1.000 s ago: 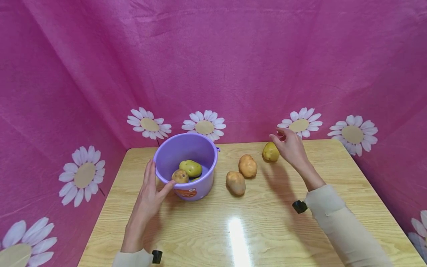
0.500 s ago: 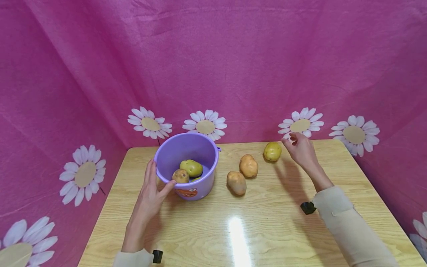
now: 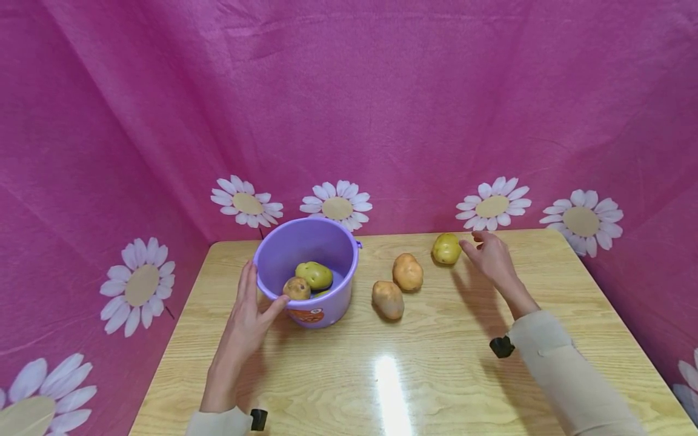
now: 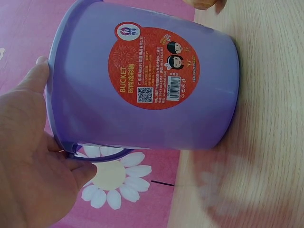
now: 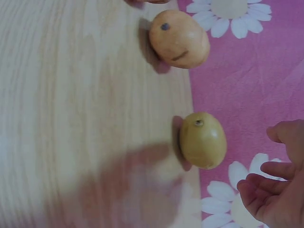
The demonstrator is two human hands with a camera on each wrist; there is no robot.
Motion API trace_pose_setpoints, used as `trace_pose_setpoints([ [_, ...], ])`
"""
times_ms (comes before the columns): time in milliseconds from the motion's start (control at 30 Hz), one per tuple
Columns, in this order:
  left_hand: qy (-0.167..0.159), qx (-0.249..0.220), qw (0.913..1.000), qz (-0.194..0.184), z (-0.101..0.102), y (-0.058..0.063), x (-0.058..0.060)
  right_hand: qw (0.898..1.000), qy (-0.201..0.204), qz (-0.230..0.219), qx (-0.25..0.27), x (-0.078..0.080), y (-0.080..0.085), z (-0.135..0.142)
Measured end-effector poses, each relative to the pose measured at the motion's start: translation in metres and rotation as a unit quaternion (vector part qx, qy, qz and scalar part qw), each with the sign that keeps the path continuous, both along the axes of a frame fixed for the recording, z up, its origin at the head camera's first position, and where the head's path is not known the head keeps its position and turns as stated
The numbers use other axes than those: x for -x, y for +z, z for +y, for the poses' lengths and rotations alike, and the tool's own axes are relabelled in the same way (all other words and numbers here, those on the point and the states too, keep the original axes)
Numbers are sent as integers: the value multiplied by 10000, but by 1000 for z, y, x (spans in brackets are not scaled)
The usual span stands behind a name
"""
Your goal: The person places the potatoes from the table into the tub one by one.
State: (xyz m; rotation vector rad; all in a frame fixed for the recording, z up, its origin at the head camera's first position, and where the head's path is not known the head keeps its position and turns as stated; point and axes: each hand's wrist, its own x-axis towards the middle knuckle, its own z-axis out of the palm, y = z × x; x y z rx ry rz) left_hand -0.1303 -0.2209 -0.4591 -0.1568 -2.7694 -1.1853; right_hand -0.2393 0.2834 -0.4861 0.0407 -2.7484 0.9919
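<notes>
My left hand [image 3: 246, 321] grips the rim of a purple plastic bucket [image 3: 340, 303], thumb on the near rim, fingers along its left side. The left wrist view shows a red label [image 4: 152, 66] on the bucket wall. Inside lie a brown potato [image 3: 297, 289], a yellow-green potato [image 3: 314, 275] and part of another yellowish one. My right hand [image 3: 493, 260] hovers just right of a yellow-green potato [image 3: 446, 249] on the table, fingers loosely bent around nothing. In the right wrist view, a gap separates the fingers [image 5: 273, 183] from that potato.
Two light-brown potatoes, one farther back [image 3: 408, 272] and one nearer [image 3: 388, 300], lie between the bucket and my right hand. The wooden table [image 3: 327, 387] ends at a pink curtain [image 3: 360, 121] with white daisies at the back and sides.
My right hand has moved right from beside the yellow-green potato, then dropped slightly lower and a little nearer to it. My left hand stays on the bucket.
</notes>
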Motion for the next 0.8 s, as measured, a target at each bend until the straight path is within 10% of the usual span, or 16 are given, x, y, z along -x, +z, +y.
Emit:
trace_pose_setpoints([
  [800,-3,-43,10000,-47,0,1,0,9936,-90,-1109,200,9,-35,-19],
])
